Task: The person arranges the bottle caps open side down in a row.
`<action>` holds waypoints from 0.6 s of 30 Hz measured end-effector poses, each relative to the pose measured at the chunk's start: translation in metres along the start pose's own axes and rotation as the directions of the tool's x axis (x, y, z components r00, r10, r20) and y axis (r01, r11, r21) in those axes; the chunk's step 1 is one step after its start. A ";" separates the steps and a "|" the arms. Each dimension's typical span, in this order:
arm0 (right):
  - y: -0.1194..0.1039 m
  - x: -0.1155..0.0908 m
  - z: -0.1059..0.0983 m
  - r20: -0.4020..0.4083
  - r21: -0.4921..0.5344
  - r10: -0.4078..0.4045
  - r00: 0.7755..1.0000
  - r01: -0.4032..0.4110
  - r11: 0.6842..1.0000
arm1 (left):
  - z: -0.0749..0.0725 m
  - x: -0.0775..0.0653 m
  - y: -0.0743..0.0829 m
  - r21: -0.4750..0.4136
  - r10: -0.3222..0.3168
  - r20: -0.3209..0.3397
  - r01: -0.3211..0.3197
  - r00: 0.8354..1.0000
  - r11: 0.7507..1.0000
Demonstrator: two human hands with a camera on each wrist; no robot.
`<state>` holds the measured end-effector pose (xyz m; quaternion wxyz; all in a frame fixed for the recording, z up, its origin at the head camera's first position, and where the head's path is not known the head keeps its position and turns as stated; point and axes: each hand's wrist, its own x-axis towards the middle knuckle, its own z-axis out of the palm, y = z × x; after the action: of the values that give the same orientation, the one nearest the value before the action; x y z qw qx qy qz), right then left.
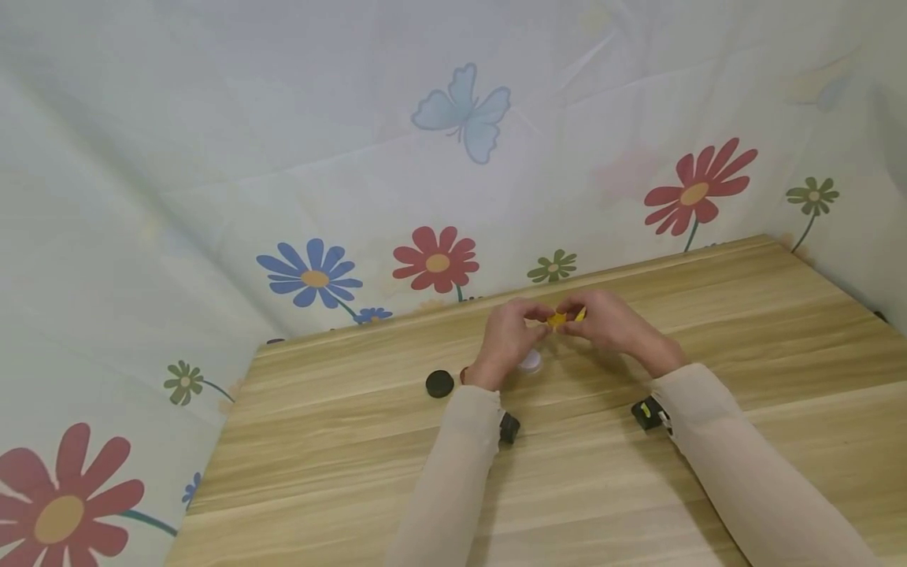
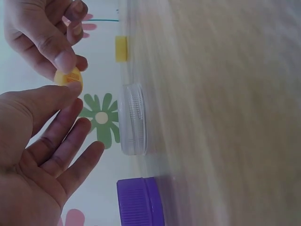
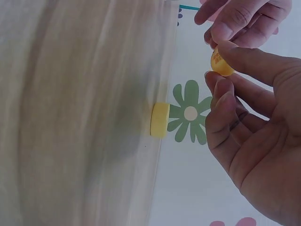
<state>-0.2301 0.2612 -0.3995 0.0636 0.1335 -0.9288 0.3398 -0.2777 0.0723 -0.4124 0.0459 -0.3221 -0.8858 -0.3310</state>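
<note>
A small orange-yellow bottle cap (image 1: pixel 557 320) with faint print is held up above the far part of the table. My left hand (image 1: pixel 507 339) pinches it from one side between thumb and forefinger, the other fingers spread in the left wrist view. From the opposite side my right hand (image 1: pixel 608 321) pinches the same cap (image 3: pixel 221 62) with thumb and fingertips. Below the hands a clear ridged cap (image 2: pixel 132 119) sits on the table. Beside it stands a purple cap (image 2: pixel 139 201). Another yellow cap (image 3: pixel 160 120) rests near the table's far edge, partly hidden by my right hand in the head view.
A black round cap (image 1: pixel 439 383) lies to the left of my left wrist. The wood-grain table (image 1: pixel 340 441) ends at a white sheet (image 1: pixel 340 189) printed with flowers and a butterfly. Dark wrist cameras (image 1: pixel 648 413) hang under both sleeves.
</note>
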 end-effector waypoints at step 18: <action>-0.004 -0.004 -0.007 -0.020 0.053 -0.016 1.000 0.017 0.998 | -0.003 -0.004 -0.004 -0.117 0.012 -0.001 -0.012 1.000 0.993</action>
<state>-0.2250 0.2632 -0.3922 0.0718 0.1394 -0.9177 0.3650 -0.2774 0.0665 -0.4136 0.0292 -0.3296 -0.8628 -0.3821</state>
